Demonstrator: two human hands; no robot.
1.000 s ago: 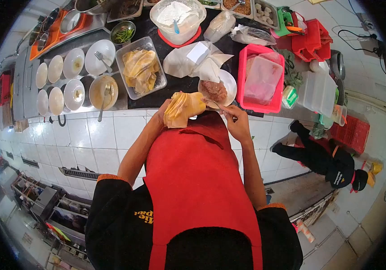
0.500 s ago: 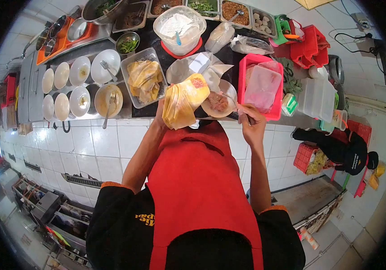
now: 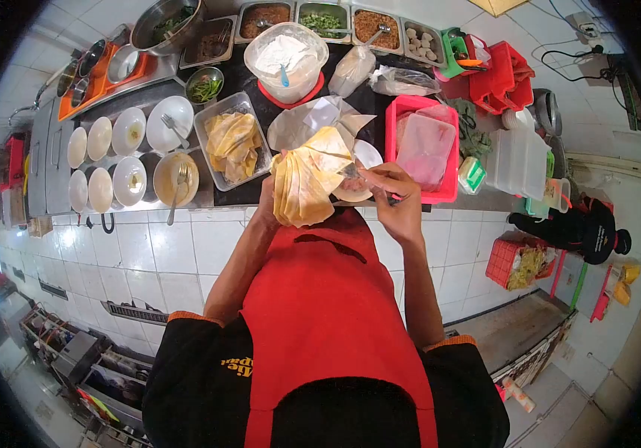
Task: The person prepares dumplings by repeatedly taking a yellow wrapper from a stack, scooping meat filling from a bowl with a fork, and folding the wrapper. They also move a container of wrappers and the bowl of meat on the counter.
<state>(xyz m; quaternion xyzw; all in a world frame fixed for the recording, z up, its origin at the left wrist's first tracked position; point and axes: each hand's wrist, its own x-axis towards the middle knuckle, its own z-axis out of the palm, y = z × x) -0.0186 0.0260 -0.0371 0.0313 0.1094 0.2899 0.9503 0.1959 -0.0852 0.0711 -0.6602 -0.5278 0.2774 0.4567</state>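
My left hand (image 3: 266, 203) is closed around a fanned stack of yellow dumpling wrappers (image 3: 309, 183), held above the counter's front edge. My right hand (image 3: 395, 196) pinches a thin utensil whose kind is mostly hidden by the fingers; its end reaches the right edge of the wrappers. Beneath the utensil, partly covered by wrappers and fingers, is a pale bowl (image 3: 367, 154) with pinkish minced meat (image 3: 352, 187). More folded wrappers (image 3: 232, 143) lie in a clear tray (image 3: 259, 163) left of my left hand.
A tub of white flour (image 3: 286, 58) stands behind the wrappers. To the right is a pink container (image 3: 452, 168) with a translucent lid. Several pale bowls (image 3: 129, 181) line the left counter, one holding a fork (image 3: 181, 179). At far right, another person (image 3: 585, 230) bends beside a red crate (image 3: 501, 261).
My right hand has moved left, closer to the wrappers. The pink meat seen on the top wrapper is out of sight now, and the stack is more fanned. The camera view has shifted slightly.
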